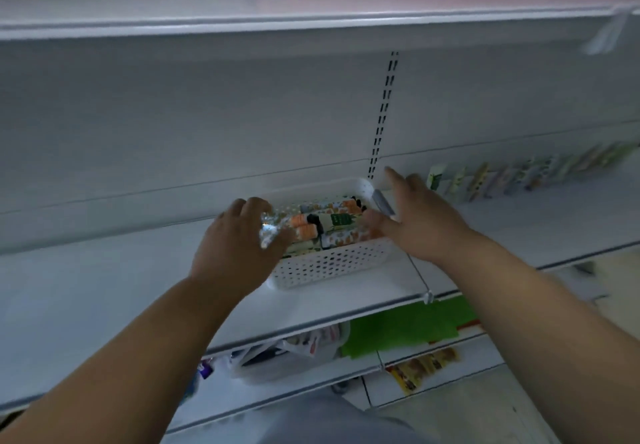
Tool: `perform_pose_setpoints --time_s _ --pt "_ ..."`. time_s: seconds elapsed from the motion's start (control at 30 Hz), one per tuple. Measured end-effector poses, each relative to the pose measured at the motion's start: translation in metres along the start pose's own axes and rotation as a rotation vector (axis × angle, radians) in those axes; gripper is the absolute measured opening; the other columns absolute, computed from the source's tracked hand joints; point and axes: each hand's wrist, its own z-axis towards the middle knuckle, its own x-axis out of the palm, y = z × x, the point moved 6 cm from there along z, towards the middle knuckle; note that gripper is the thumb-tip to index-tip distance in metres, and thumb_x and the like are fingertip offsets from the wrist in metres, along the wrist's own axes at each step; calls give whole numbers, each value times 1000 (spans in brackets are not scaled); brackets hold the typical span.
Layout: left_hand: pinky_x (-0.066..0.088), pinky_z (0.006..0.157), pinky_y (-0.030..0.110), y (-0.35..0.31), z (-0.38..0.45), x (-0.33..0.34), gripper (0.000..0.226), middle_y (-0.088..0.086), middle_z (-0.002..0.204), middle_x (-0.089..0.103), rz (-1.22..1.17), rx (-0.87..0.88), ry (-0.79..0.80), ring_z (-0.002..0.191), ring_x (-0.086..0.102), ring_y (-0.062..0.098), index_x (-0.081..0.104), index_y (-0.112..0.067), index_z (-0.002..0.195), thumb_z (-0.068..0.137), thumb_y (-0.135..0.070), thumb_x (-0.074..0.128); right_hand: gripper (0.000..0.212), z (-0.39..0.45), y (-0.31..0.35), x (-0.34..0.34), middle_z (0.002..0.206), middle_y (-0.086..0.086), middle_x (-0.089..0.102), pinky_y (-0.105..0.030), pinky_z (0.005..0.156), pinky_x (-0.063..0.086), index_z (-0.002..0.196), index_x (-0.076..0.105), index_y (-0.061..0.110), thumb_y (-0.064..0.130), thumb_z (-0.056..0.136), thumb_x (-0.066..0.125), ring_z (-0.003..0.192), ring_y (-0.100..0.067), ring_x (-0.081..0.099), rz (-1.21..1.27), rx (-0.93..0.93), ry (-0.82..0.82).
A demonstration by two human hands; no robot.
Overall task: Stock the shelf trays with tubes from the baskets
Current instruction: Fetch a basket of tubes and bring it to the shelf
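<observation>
- White perforated basket (pixel 329 265) of tubes (pixel 341 219) sat on the shelf (pixel 104 291) between both hands.
- Left hand (pixel 235 249) curled over the tubes' crimped ends at the basket's left edge, gripping them.
- Right hand (pixel 420 221) lay spread at the basket's right end, fingers straight, thumb touching the tubes.

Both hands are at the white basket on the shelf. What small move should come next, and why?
Probably the left hand lifts out the tubes it grips at their crimped ends: the white basket is full, and the right hand lies open at its right end.
</observation>
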Motion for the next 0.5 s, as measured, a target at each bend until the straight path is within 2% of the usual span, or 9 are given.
perform_pose_setpoints --time_s 0.07,0.17,0.33,0.5 --pt "47 80 33 -22 -9 4 47 -1 111 57 -38 188 34 98 58 21 52 -24 121 87 -55 54 80 -26 21 -14 146 -10 30 -28 84 35 153 10 22 63 91 40 125 -29 44 6 14 -103" --pt "43 86 34 -47 -31 10 44 0 115 57 -109 394 104 104 55 20 54 -23 123 88 -50 56 67 -77 47 -28 140 -8 38 -33 90 39 147 26 22 58 93 43 121 -28 44 30 92 -261" --pt "43 80 28 -91 -91 20 40 -4 109 55 -201 722 273 98 52 14 56 -24 119 87 -47 59 63 -208 61 -31 129 -3 45 -36 94 42 142 38 19 57 92 43 118 -21 46 24 399 -452" --pt "47 80 33 -168 -202 22 41 -1 102 56 -279 1120 369 94 54 19 59 -21 113 84 -49 53 53 -385 79 -39 121 -3 49 -35 90 45 134 47 17 47 91 55 107 -18 51 -43 735 -675"
